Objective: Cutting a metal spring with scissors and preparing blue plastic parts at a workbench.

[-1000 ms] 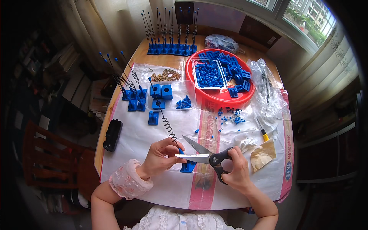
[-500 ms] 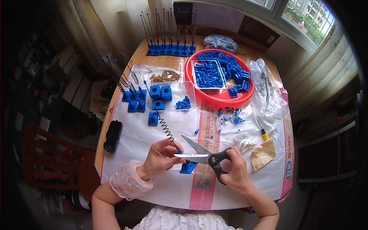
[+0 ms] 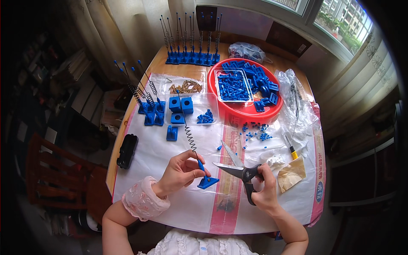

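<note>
Spring rod: blue base [image 3: 208, 182] on the white sheet [image 3: 161, 148], thin rod with coiled spring [image 3: 190, 138] leaning up and away to the left.
Left hand [image 3: 180, 172]: fingers pinched together on the rod just above the base.
Right hand [image 3: 265, 193]: closed around black scissors [image 3: 238, 170], blades parted, tips pointing left toward the rod.
Around: red round tray [image 3: 246, 112] of blue parts beyond; clear bags [image 3: 293, 102] at right; black block [image 3: 127, 149] at left.

One pair of scissors [image 3: 240, 170] lies in view, along with one red round tray [image 3: 221, 111], one black block [image 3: 126, 150] at the left, and two blue cubes [image 3: 180, 104] side by side. Small blue pegs [image 3: 255, 131] are too many to count.
</note>
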The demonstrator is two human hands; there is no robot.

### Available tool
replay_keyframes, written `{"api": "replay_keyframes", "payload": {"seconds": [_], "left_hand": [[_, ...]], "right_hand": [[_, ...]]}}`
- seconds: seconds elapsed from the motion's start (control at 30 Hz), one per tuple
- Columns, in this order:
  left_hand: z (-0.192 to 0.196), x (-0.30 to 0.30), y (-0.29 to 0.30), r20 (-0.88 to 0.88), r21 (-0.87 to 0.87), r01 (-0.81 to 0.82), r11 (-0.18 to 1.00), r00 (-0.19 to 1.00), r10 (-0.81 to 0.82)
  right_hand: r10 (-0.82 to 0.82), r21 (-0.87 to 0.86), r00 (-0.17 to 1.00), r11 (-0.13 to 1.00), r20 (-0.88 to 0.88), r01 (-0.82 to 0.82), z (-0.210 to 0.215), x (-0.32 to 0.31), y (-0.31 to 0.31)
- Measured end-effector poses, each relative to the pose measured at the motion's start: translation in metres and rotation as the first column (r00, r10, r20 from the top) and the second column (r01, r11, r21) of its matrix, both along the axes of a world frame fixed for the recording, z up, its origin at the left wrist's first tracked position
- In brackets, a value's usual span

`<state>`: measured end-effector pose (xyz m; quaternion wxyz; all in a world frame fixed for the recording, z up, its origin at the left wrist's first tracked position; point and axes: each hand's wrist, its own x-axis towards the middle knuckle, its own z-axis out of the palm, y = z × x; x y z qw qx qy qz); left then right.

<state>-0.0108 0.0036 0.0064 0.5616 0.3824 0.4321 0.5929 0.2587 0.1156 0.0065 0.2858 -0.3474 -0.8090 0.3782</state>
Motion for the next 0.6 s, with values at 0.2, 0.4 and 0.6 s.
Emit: {"api": "replay_keyframes", "payload": {"seconds": [0.2,0.4,0.6], "left_hand": [[-0.0020,-0.0016,-0.0007,0.051,-0.007,0.020,1.000,0.999,-0.019],[-0.0011,-0.0004,-0.0021,-0.007,0.008,0.013,1.000,1.000,-0.013],[-0.0033,0.0011,-0.0034,-0.060,0.011,0.020,1.000,0.998,-0.019]], "right_hand": [[0.018,0.058,0.998,0.998,0.054,-0.021,0.0007,-0.0031,-0.0029],[0.008,0.133,0.997,0.991,0.083,-0.019,0.0019,-0.0041,-0.0052],[0.004,0.193,0.995,0.981,0.102,-0.023,0.0035,-0.0037,-0.0038]]}}
